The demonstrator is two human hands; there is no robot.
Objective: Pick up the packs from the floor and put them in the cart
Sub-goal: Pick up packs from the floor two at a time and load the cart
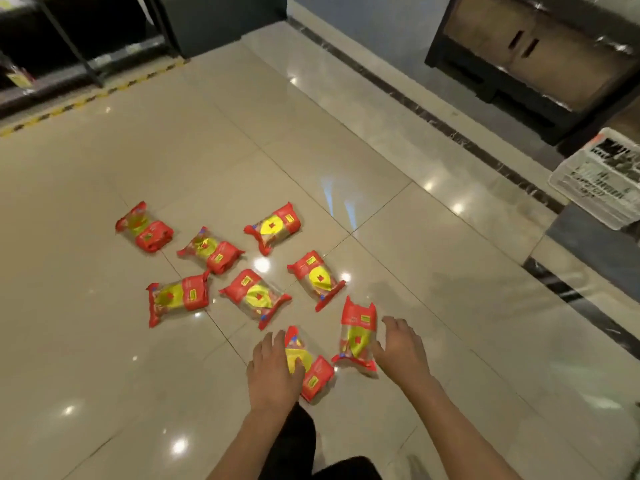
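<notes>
Left hand [273,362] is curling its grip onto one pack [306,365]; right hand [398,344] is pinching another pack [356,336]. Slick wrappers could be slipping from shallow holds.

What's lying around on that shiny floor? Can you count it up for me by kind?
Red and yellow packs: 8, two of them under the person's hands
White crate at the right edge: 1
Total: 9 things
</notes>
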